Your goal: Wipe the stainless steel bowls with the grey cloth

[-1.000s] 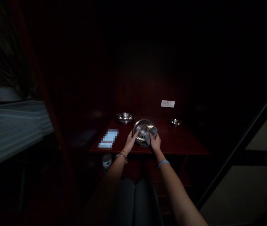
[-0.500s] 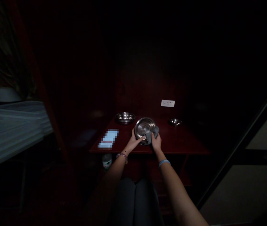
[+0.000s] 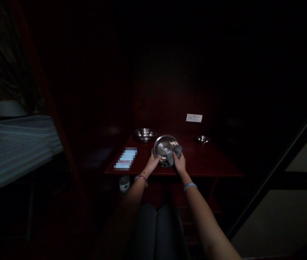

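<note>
A shiny steel bowl (image 3: 164, 145) is tilted toward me above the front of the dark red desk (image 3: 213, 160). My left hand (image 3: 152, 162) grips its lower left rim, the thumb lying over the edge on the inside. At the lower right rim, my right hand (image 3: 179, 162) pinches a grey cloth (image 3: 170, 158) that is folded over the edge of the bowl. The fingers of both hands behind the bowl are hidden.
Steel bowls (image 3: 145, 135) sit at the back left, looking stacked, and a smaller steel bowl (image 3: 202, 139) at the back right. A pixelated bright rectangle (image 3: 126, 159) lies at the left. Under the desktop stands a bottle (image 3: 124, 184). Plastic containers (image 3: 20, 151) are stacked far left.
My left thumb has shifted left along the bowl's rim, away from the cloth. The bowl has turned slightly and moved a little left. The cloth stays in my right hand.
</note>
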`<state>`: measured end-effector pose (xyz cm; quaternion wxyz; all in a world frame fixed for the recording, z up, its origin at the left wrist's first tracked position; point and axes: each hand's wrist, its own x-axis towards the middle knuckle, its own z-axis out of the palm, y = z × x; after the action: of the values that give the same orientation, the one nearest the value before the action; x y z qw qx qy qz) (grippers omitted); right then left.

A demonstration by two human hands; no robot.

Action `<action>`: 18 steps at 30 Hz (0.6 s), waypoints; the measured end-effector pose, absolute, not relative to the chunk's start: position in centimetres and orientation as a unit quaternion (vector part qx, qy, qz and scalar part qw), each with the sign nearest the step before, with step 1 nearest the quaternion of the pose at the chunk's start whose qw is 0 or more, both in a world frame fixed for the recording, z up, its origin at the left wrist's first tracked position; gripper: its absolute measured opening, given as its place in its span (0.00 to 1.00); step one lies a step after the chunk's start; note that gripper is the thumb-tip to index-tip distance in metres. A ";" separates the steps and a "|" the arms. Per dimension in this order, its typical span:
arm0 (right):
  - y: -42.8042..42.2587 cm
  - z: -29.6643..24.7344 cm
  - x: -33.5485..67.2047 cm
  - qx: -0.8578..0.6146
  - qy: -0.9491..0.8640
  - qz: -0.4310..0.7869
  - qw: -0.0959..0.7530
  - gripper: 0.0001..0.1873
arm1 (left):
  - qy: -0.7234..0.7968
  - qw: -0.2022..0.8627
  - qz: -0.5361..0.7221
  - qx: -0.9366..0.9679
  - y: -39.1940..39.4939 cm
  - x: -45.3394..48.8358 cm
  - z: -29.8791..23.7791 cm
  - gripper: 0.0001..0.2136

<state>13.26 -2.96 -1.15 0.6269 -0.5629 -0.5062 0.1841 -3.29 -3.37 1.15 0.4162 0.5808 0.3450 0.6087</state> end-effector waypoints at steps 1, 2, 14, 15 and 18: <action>-3.0 -1.1 13.3 -0.563 -0.507 0.185 0.626 0.19 | 0.349 0.422 0.609 0.573 -3.5 -3.4 1.3 0.33; -3.0 -1.1 13.3 -0.563 -0.507 0.186 0.625 0.18 | 0.351 0.427 0.610 0.568 -3.6 -3.4 1.5 0.33; -3.1 -0.9 13.3 -0.571 -0.508 0.182 0.619 0.17 | 0.356 0.406 0.603 0.587 -4.0 -3.8 1.5 0.28; -3.1 -1.0 13.3 -0.571 -0.508 0.182 0.618 0.17 | 0.357 0.405 0.604 0.587 -3.9 -3.8 1.4 0.28; -3.1 -1.1 13.3 -0.570 -0.508 0.179 0.620 0.17 | 0.359 0.401 0.610 0.581 -3.7 -3.6 1.1 0.27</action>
<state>13.33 -3.08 -1.08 0.6201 -0.5704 -0.5082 0.1786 -3.62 -3.75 1.09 0.4013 0.5811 0.3594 0.6100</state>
